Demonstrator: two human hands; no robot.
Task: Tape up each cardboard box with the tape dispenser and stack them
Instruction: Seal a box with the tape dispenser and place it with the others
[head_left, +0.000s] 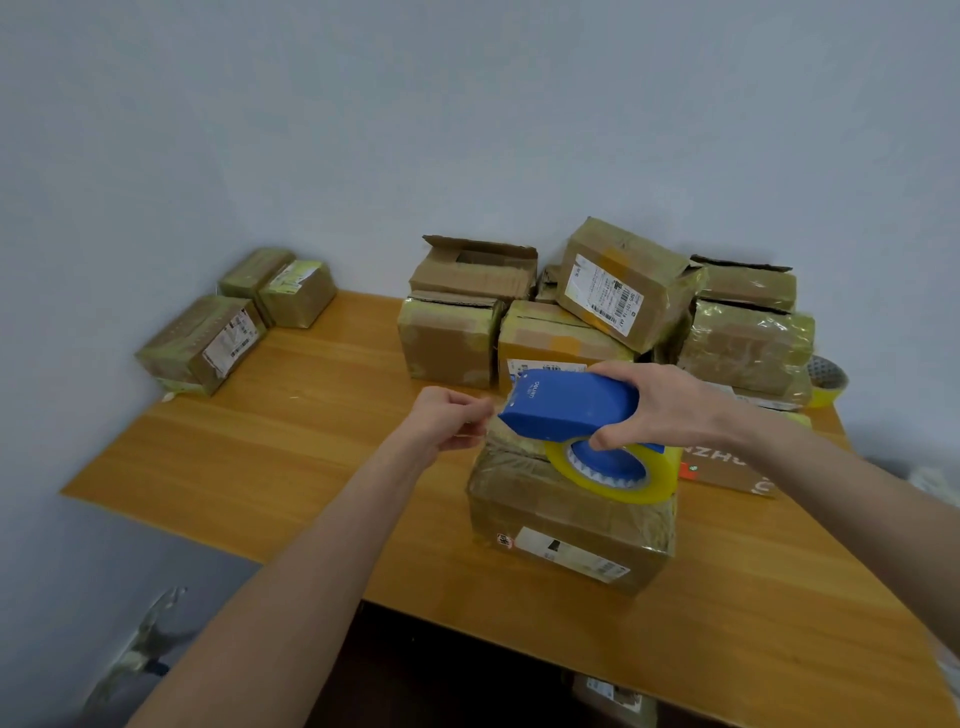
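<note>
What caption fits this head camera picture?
Right hand holds the blue tape dispenser over a box; left hand pinches its tape.

Tape dispenser (569, 402): solid blue, with faint pale lettering.
Tape roll (613, 475): translucent yellow on a blue hub.
Front box (566, 519): brown cardboard under glossy tape, with a white label printed in black.
Left boxes (202, 343): brown, with a yellow-green tape sheen.
Table (291, 415): orange-brown wood grain.
Spare roll (828, 379): yellow, its white core seemingly dotted.
Wall (467, 104): plain pale grey-blue.

R hand (670, 410) grips tape dispenser (566, 402) over box (566, 525).
</note>
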